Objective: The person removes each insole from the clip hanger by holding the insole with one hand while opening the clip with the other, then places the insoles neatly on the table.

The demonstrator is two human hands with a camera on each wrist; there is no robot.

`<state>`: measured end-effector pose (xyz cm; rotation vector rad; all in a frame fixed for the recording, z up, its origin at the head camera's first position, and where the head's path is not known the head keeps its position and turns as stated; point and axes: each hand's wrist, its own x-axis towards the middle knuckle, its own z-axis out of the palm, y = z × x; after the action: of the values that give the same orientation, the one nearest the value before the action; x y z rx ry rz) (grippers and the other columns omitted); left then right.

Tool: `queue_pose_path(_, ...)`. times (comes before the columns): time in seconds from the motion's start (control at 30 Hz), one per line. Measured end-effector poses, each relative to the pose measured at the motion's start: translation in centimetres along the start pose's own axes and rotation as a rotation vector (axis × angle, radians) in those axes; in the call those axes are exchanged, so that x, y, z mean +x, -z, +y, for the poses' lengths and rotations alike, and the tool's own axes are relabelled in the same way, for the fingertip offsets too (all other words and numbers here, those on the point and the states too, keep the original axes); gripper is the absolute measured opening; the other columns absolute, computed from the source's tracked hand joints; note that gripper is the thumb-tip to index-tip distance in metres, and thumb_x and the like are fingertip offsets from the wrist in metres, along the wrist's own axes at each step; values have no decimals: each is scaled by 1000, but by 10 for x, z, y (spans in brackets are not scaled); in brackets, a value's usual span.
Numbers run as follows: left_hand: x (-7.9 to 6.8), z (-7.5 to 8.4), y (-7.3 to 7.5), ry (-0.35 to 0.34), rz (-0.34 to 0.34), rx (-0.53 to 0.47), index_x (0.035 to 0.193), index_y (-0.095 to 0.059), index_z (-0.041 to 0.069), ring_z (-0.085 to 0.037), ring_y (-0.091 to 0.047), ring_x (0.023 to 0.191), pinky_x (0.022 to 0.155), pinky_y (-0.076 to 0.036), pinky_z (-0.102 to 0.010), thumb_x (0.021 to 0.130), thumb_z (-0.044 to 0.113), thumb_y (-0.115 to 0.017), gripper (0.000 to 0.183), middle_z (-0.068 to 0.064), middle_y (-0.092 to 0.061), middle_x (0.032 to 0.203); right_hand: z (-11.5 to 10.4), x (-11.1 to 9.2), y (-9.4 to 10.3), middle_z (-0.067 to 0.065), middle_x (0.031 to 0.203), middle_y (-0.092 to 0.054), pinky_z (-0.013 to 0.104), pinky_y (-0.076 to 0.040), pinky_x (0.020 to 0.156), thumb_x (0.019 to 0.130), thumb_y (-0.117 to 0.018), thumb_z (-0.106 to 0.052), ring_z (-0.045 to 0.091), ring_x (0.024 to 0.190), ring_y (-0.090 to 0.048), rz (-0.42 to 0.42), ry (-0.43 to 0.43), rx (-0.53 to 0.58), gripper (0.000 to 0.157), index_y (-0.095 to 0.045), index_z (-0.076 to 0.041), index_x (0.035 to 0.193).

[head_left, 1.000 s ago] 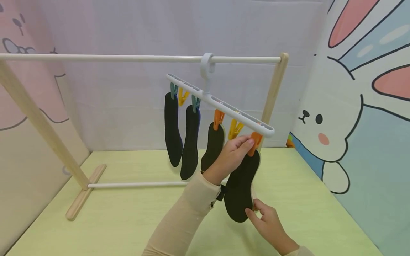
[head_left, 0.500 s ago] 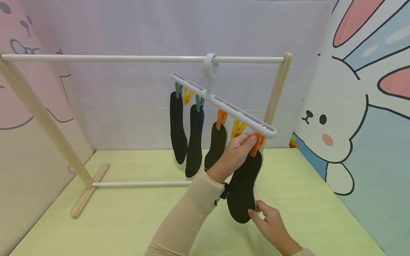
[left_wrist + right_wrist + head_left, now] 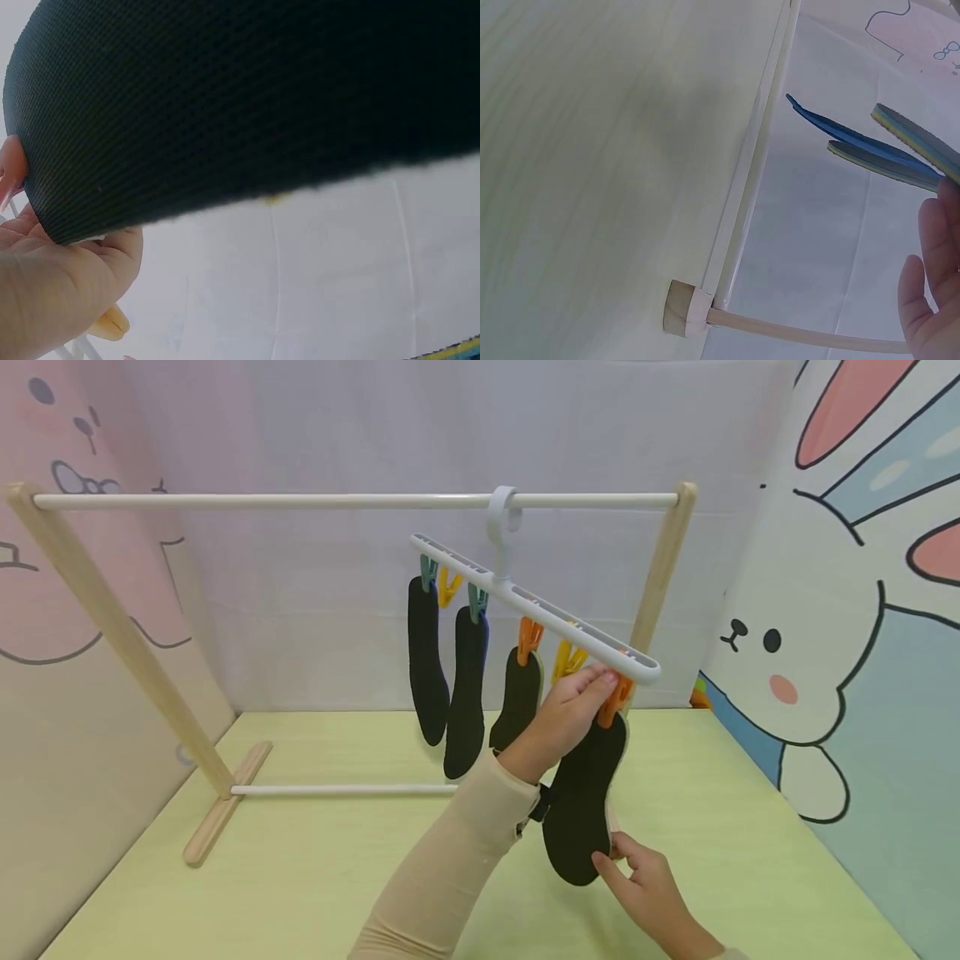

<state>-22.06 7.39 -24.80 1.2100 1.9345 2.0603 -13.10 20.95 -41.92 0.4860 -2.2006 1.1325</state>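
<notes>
A white clip hanger hangs slanted from the rail by its hook. At its near right end my left hand pinches an orange clip, just above the top of a black insole. My right hand pinches the lower side edge of that same insole, thumb in front. In the left wrist view the dark insole covers most of the frame, above my left hand. The right wrist view catches part of my right hand by the insole's striped edge.
Three more insoles hang further along: one black insole from an orange clip and two from green clips. Yellow clips sit between them. The wooden rack with a white rail stands on a pale green table.
The head view has swung slightly left, so everything sits further right in it. Both hands keep their holds on the orange clip and the insole, with little other movement.
</notes>
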Motion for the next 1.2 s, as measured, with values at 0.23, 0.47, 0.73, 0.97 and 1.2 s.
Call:
queue_pose_path(0.23,-2,0,0,1,0,-5,133,-44,-16,-15,-47,104,92,-39,-21,102,4,-33,38,-29,-51,127,-1,-2,-2,-9,69,-63,23,-39,53,81,-69,4,-3,66,-51,-7,-45,10,15,-64,-11,80)
queue_pose_path(0.47,-5,0,1,4,6,-24,133,-42,-18,-17,-46,104,92,-38,-23,101,3,-31,39,-31,-49,128,-2,-4,-4,-11,69,-62,26,-45,58,79,-69,7,-2,68,-55,-37,-92,6,18,-64,-10,80)
queue_pose_path(0.73,-4,2,1,-15,-25,-12,133,-42,-18,-13,-44,100,88,-36,-20,101,3,-32,39,-31,-48,124,-3,-2,-3,-10,69,-63,26,-47,59,79,-69,8,-1,68,-57,-40,-70,6,18,-64,-10,81)
queue_pose_path(0.97,-2,3,1,-29,-40,-3,133,-40,-18,-11,-40,96,85,-34,-21,102,3,-31,38,-31,-47,119,-1,-1,-2,-8,70,-64,25,-47,60,80,-69,8,0,69,-58,-43,-51,9,18,-64,-10,81)
queue_pose_path(1.2,-2,5,0,-25,-20,26,131,-43,-17,-9,-41,84,77,-36,-20,102,2,-34,36,-23,-50,99,0,-1,-1,-8,70,-65,27,-48,59,80,-69,7,-1,69,-58,-34,-42,2,18,-64,-10,80)
